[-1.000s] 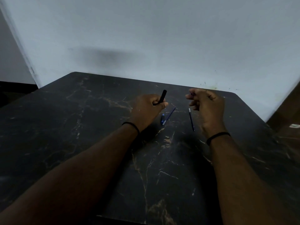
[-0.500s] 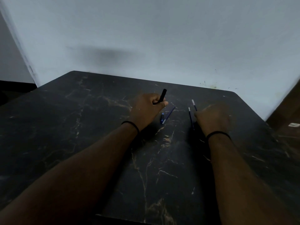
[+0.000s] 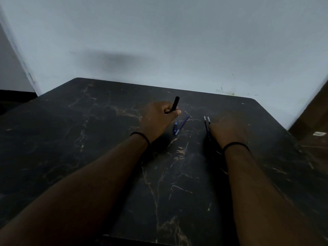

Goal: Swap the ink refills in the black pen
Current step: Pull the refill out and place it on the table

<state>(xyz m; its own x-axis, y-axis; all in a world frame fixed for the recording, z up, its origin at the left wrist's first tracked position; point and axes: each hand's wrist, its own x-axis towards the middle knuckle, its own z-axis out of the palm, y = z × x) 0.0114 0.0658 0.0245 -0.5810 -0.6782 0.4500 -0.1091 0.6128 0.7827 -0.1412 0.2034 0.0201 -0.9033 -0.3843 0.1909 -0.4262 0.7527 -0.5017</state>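
The black pen barrel (image 3: 174,103) stands tilted in the left hand (image 3: 158,119), whose fingers curl round its lower part so that the upper end points up and away toward the wall (image 3: 177,41). Just right of that hand, on the dark marbled bench (image 3: 106,139), lie a blue refill (image 3: 182,124) and a short blue piece (image 3: 175,127) beside it, both running diagonally away and to the right. Further right of the barrel lie two dark refills (image 3: 206,124) side by side, their pale tips pointing away from the person, their long axes running nearly straight from front to back. The right hand (image 3: 229,130) lies over their near ends, knuckles up; it touches or covers them, but whether its fingers pinch one cannot be told from this view.

The step in hand looks like choosing a refill to feed into the barrel. The right hand is much the nearer to the pair, so the pick falls to it. The chosen refill would then have to travel left and turn to line up with the barrel's tilted axis.
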